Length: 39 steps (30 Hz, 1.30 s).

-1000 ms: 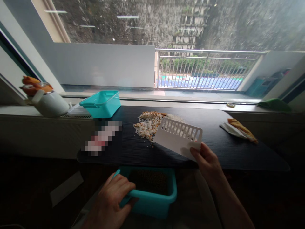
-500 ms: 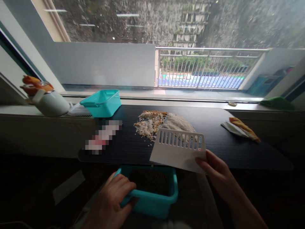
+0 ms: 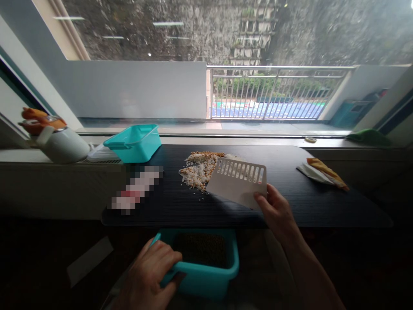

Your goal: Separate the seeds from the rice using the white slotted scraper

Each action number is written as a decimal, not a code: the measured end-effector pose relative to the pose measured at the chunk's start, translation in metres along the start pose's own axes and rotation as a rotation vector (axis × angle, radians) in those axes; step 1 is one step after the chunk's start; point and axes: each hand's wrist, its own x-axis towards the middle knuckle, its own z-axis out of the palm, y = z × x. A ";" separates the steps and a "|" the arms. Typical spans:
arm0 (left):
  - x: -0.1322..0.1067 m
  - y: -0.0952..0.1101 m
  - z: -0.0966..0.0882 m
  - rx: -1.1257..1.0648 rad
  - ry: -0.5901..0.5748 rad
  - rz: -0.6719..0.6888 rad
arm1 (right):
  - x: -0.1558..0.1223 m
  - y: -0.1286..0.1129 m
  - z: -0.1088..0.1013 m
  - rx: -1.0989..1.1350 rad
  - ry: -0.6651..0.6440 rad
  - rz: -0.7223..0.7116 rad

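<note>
My left hand (image 3: 156, 267) is wrapped round the left rim of a teal plastic tub (image 3: 206, 275), held below the table's near edge. Dark brownish grains (image 3: 201, 249) lie in the tub's bottom, too dim to name. With my right hand (image 3: 275, 206) I grip a flat white slotted scraper (image 3: 237, 189) by its lower right corner, thumb on top. The scraper is tilted above the dark table, its slotted edge facing away from me. A spread of white rice mixed with orange-tan kernels (image 3: 198, 170) lies to its left and behind it; the scraper hides part of the pile.
A second teal tub (image 3: 137, 144) stands at the table's back left, beside a white pot with an orange figure (image 3: 66, 140). A blurred pinkish item (image 3: 137, 191) lies at left. A yellow-and-white folded cloth or packet (image 3: 324, 174) lies at right on the black table (image 3: 309, 206).
My right hand has moved the scraper forward and a little left, over the right part of the pile, covering more of it. My left hand keeps its hold on the tub.
</note>
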 end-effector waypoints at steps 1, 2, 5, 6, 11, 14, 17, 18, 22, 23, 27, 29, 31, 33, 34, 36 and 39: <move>0.000 0.000 0.000 0.004 0.005 0.001 | 0.000 0.000 0.000 0.021 -0.010 0.007; 0.000 0.000 0.000 0.006 0.005 0.001 | 0.001 0.001 0.000 0.043 -0.018 0.010; -0.001 0.001 -0.001 0.007 0.003 -0.006 | 0.006 0.003 0.002 0.062 -0.019 0.001; -0.001 0.001 -0.001 0.006 0.003 -0.008 | 0.008 0.004 0.002 0.051 -0.020 -0.002; 0.000 0.001 -0.002 -0.005 0.015 -0.010 | 0.014 0.007 0.004 0.046 -0.073 0.003; 0.000 0.001 -0.002 -0.001 0.032 -0.014 | 0.012 0.009 0.001 0.084 -0.073 0.020; -0.001 -0.001 -0.002 0.006 0.033 -0.029 | 0.010 0.010 -0.001 0.071 -0.039 0.019; -0.001 -0.001 -0.001 0.008 0.027 -0.034 | 0.010 0.010 -0.002 0.061 -0.039 0.017; -0.004 -0.002 -0.003 0.013 0.017 -0.036 | 0.006 0.007 0.000 0.067 -0.061 0.037; -0.005 -0.003 -0.004 0.018 0.018 -0.035 | 0.005 0.005 0.001 0.082 -0.062 0.045; -0.009 -0.005 -0.008 0.020 0.025 -0.036 | 0.000 -0.001 0.004 0.103 -0.062 0.055; -0.011 -0.006 -0.008 0.016 0.028 -0.045 | -0.001 -0.003 0.004 0.090 -0.069 0.050; -0.012 -0.007 -0.008 0.018 0.038 -0.059 | -0.002 -0.003 0.005 0.090 -0.083 0.048; -0.013 -0.008 -0.008 0.018 0.048 -0.075 | -0.003 -0.002 0.006 0.096 -0.101 0.051; -0.013 -0.007 -0.009 0.016 0.052 -0.085 | -0.005 -0.001 0.007 0.098 -0.112 0.050; -0.013 -0.006 -0.010 0.008 0.049 -0.106 | -0.008 0.002 0.010 0.106 -0.142 0.041; -0.014 -0.003 -0.015 0.000 0.036 -0.132 | -0.015 0.005 0.015 0.113 -0.191 0.008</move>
